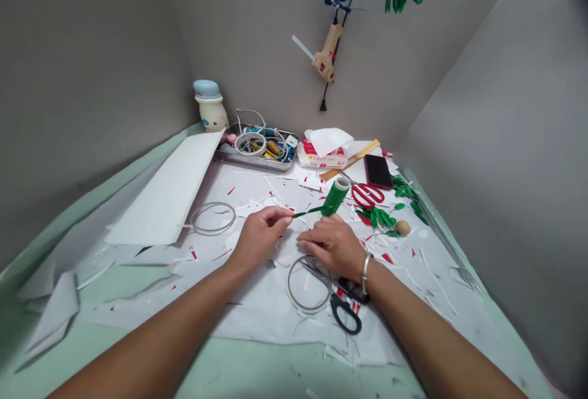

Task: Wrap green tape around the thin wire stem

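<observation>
Walls close off the table at its back and both sides, leaving the front edge, where the pale green cover shows, as the open side. Scrap-strewn white paper spreads over much of the top; a large white sheet takes up the left rear, beside a metal tray of thread spools. A tissue pack, phone and red-handled scissors crowd the right rear. Black-handled scissors lie partly under the right wrist, and the widest gap runs between the forearms toward the front. Just beyond the fingers of the right hand, a green thread spool stands tilted, its lower end hidden; whether those fingers, bent inward, grip it cannot be told. The left hand has thumb and fingers closed on one end of a thin green strip, which reaches rightward to the spool's side.
</observation>
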Available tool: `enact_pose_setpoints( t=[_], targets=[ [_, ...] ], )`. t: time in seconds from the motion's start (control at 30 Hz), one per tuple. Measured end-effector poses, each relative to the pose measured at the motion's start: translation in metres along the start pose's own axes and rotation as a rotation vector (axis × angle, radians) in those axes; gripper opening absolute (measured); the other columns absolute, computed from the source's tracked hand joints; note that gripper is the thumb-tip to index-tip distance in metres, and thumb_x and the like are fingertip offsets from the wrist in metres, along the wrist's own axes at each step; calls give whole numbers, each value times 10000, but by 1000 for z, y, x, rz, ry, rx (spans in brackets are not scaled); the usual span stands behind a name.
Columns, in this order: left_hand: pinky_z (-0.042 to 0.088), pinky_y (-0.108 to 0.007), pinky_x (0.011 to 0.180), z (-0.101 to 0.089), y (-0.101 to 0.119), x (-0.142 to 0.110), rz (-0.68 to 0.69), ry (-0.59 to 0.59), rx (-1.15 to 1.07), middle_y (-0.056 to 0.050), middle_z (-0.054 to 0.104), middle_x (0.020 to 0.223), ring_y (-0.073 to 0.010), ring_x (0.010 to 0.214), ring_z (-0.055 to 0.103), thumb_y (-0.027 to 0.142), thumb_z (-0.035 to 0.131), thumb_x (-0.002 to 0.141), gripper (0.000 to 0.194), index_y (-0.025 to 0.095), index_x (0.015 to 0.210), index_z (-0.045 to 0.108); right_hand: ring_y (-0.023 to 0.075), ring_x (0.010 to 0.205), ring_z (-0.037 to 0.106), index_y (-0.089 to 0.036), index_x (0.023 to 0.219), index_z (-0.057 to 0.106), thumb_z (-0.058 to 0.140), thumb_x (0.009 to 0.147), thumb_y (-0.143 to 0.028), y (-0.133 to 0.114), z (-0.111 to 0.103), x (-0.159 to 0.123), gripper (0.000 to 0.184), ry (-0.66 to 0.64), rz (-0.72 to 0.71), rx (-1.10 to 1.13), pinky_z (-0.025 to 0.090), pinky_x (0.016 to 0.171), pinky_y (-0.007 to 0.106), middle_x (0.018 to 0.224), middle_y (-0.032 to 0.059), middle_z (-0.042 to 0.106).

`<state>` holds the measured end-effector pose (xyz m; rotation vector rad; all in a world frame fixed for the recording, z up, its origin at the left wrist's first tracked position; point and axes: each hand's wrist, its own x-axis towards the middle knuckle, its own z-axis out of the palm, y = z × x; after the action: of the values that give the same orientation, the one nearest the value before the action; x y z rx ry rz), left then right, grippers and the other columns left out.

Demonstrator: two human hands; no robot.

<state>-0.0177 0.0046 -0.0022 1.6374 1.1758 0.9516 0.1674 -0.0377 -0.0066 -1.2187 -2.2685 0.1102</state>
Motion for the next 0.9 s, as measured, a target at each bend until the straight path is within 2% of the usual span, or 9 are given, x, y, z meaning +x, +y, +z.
enact_pose_setpoints(
  t=[0.1, 0.23, 0.33, 0.43, 0.53, 0.63, 0.77, 0.9],
  targets=[
    [419, -266, 677, 1, -3, -3, 149, 48, 250, -26, 626, 816, -147, 725, 558, 257, 540, 806, 160, 174, 844, 672, 137, 657, 482, -228, 871, 726, 558, 884, -322, -4, -4, 0, 193, 40, -57, -55, 300, 669, 303, 651, 19, 605],
    [407, -264, 682, 3, -3, -9, 322, -110, 451, -23, 580, 824, -144, 747, 545, 184, 485, 825, 190, 198, 866, 671, 138, 653, 475, -234, 880, 735, 560, 885, -334, 4, -10, 1, 202, 134, 8, 4, 313, 660, 298, 627, 13, 565],
    [408, -258, 692, 5, 0, -11, 369, -242, 403, -21, 568, 816, -139, 758, 538, 171, 480, 831, 210, 206, 879, 681, 140, 665, 503, -229, 856, 734, 562, 883, -326, 13, -12, 1, 199, 175, 139, 151, 359, 656, 280, 642, 13, 580],
    [414, -254, 696, 4, 4, -9, 302, -293, 222, -18, 595, 814, -132, 749, 540, 198, 514, 818, 179, 199, 864, 687, 137, 663, 532, -207, 849, 723, 558, 882, -319, 20, -12, 0, 202, 171, 242, 309, 404, 635, 261, 688, 18, 618],
    [413, -240, 613, 2, 8, -5, 91, -247, -22, -15, 625, 780, -118, 658, 531, 299, 550, 808, 189, 172, 887, 667, 137, 661, 547, -208, 848, 721, 555, 882, -296, 20, -8, 0, 191, 139, 253, 324, 410, 636, 260, 709, 18, 646],
    [423, -239, 588, 1, 7, -2, -36, -125, -138, -21, 652, 793, -114, 621, 530, 356, 586, 779, 250, 159, 917, 655, 136, 672, 542, -219, 855, 725, 566, 876, -274, 13, -2, 0, 169, 72, 145, 186, 380, 685, 282, 702, 16, 655],
    [440, -265, 630, 0, 0, 0, 15, 17, 49, -30, 659, 815, -139, 664, 553, 329, 571, 786, 213, 166, 877, 672, 135, 673, 510, -223, 856, 724, 573, 875, -301, 1, 0, -1, 171, -5, -8, -10, 323, 689, 302, 669, 16, 618],
    [425, -277, 689, 0, -3, -4, 213, 23, 362, -25, 609, 822, -152, 738, 556, 234, 515, 814, 165, 189, 839, 672, 140, 677, 489, -234, 886, 729, 561, 883, -331, 0, -6, -1, 194, 62, -54, -53, 308, 669, 307, 680, 22, 599]
  ],
)
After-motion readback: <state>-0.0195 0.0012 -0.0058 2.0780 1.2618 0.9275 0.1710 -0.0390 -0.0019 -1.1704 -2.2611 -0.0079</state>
